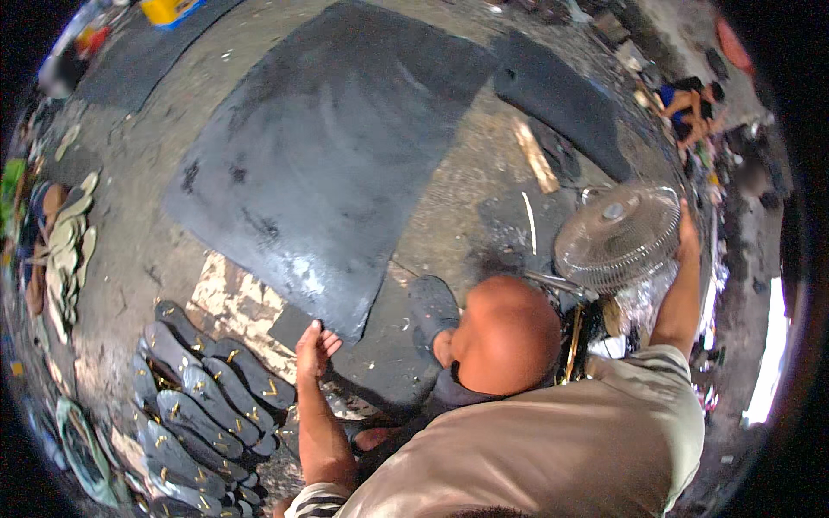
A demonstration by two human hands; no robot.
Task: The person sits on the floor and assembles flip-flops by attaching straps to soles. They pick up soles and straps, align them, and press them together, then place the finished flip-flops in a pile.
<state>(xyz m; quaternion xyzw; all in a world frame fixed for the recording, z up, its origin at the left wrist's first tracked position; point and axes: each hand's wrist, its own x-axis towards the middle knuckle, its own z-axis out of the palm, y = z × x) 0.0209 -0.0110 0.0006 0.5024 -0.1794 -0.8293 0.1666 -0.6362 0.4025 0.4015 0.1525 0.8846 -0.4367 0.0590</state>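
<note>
My left hand (315, 347) reaches out from a striped sleeve, fingers spread and empty, its tips by the near corner of a large black rubber sheet (328, 155) lying on the floor. Just left of the hand lie several rows of dark sandal soles (199, 397) with small yellow pieces on them. My right hand is out of sight. A person in a beige shirt (553, 440) crouches close in front of me, head bent. That person's hand (688, 237) rests on the rim of a wire-caged floor fan (617, 233). A single dark sole (432, 306) lies beside their head.
A second black sheet (561, 95) lies at the back right, with a wooden stick (535, 155) next to it. Pale green soles (69, 250) are heaped at the left. Another person (691, 104) sits far off at the right. A yellow box (168, 10) stands at the top left.
</note>
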